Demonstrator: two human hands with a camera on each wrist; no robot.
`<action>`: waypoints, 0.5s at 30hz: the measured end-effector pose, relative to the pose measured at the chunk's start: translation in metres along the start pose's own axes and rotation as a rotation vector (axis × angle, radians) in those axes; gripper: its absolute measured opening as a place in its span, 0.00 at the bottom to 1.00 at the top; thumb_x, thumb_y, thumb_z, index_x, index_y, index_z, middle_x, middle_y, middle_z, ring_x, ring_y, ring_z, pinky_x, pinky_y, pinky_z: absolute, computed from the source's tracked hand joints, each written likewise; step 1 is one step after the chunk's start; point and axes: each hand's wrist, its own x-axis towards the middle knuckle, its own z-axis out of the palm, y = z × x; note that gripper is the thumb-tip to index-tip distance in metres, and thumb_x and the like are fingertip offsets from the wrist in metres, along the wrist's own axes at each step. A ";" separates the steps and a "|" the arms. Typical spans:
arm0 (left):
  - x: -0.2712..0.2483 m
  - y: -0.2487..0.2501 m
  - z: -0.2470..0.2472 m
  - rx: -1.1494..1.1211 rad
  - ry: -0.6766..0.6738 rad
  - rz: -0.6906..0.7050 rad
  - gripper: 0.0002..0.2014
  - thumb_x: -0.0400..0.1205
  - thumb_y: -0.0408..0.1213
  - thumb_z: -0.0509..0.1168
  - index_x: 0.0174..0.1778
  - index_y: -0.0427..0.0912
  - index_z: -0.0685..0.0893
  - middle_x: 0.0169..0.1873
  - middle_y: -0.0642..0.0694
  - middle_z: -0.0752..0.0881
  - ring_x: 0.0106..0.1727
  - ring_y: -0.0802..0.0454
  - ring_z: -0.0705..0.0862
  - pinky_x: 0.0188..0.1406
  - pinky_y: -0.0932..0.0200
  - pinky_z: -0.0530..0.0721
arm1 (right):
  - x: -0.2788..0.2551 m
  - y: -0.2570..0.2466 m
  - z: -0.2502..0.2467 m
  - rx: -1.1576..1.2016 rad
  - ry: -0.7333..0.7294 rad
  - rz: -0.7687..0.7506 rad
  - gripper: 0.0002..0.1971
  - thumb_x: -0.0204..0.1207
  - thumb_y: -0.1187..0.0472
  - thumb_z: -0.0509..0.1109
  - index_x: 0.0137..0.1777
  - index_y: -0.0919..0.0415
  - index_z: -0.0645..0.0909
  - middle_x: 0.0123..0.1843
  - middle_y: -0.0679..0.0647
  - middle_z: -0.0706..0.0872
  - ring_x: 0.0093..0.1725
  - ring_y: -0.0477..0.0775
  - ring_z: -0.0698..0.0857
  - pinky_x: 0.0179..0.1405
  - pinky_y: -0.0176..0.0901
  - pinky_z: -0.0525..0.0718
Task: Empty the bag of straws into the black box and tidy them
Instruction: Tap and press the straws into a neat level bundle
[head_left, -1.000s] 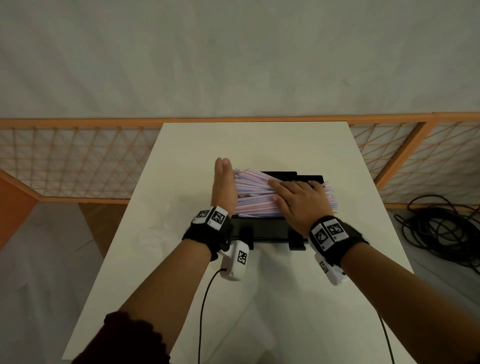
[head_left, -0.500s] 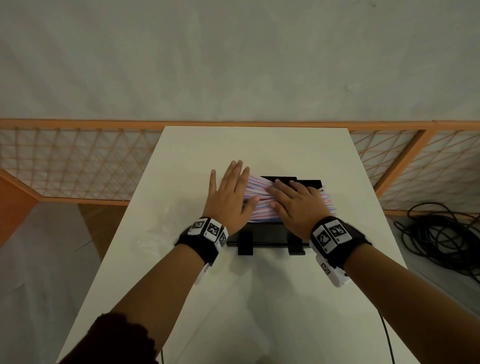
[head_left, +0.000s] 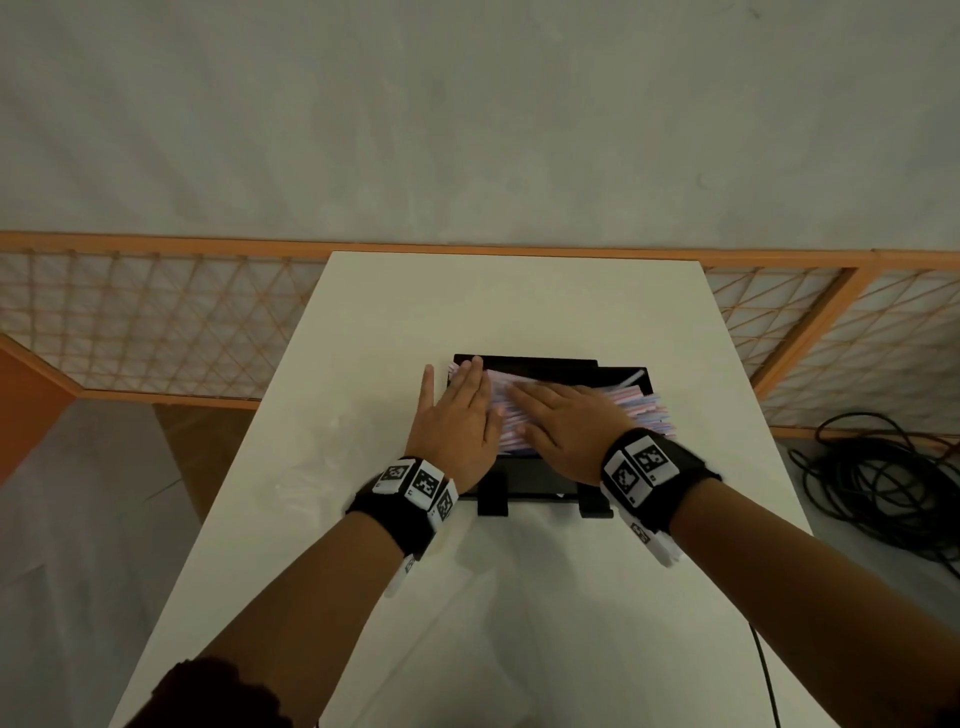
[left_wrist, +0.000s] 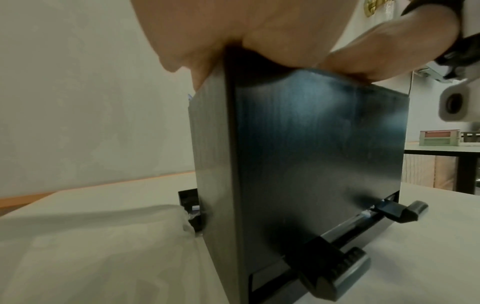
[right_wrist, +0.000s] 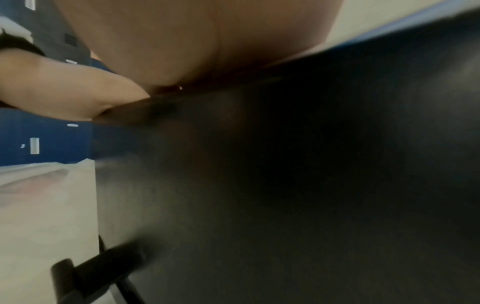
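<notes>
A black box (head_left: 524, 361) stands mid-table, heaped with pink and blue straws (head_left: 652, 410) that stick out past its right end. My left hand (head_left: 457, 415) lies flat, palm down, on the left end of the heap. Just right of it, my right hand (head_left: 558, 423) presses flat on the middle of the heap. The left wrist view shows the box's near wall (left_wrist: 311, 164) with both palms on its top, and a clear plastic bag (left_wrist: 98, 242) lying on the table by its left side. The right wrist view has only my palm (right_wrist: 182, 41) and the blurred box wall (right_wrist: 285, 185).
The white table (head_left: 519, 597) is narrow, with edges close on both sides of the box. An orange lattice fence (head_left: 156, 332) runs behind it. Black cables (head_left: 883, 483) lie coiled on the floor to the right. Two black clips (head_left: 492, 501) jut from the box's front.
My left hand turned from edge-on against the straw ends to flat, palm down on the heap. The straws slid right and now stick out past the box's right end.
</notes>
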 end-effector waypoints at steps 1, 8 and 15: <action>-0.001 0.000 -0.001 -0.010 -0.010 -0.010 0.28 0.87 0.48 0.38 0.82 0.40 0.55 0.84 0.48 0.46 0.84 0.54 0.43 0.78 0.42 0.30 | 0.001 -0.001 0.000 0.004 -0.019 -0.004 0.28 0.85 0.46 0.41 0.83 0.53 0.49 0.85 0.49 0.56 0.83 0.51 0.58 0.80 0.48 0.56; 0.001 0.000 0.004 -0.153 0.006 0.008 0.26 0.87 0.42 0.45 0.80 0.34 0.62 0.84 0.43 0.48 0.84 0.48 0.49 0.83 0.53 0.48 | 0.004 -0.002 0.008 0.016 -0.025 0.031 0.33 0.78 0.41 0.33 0.83 0.49 0.50 0.84 0.48 0.58 0.81 0.51 0.61 0.78 0.49 0.60; -0.011 -0.001 -0.003 -0.087 0.181 -0.139 0.32 0.79 0.53 0.41 0.72 0.39 0.74 0.74 0.43 0.74 0.78 0.43 0.67 0.79 0.34 0.51 | -0.007 -0.002 0.006 0.045 0.206 0.050 0.33 0.77 0.41 0.44 0.77 0.56 0.69 0.73 0.54 0.78 0.69 0.58 0.79 0.70 0.62 0.69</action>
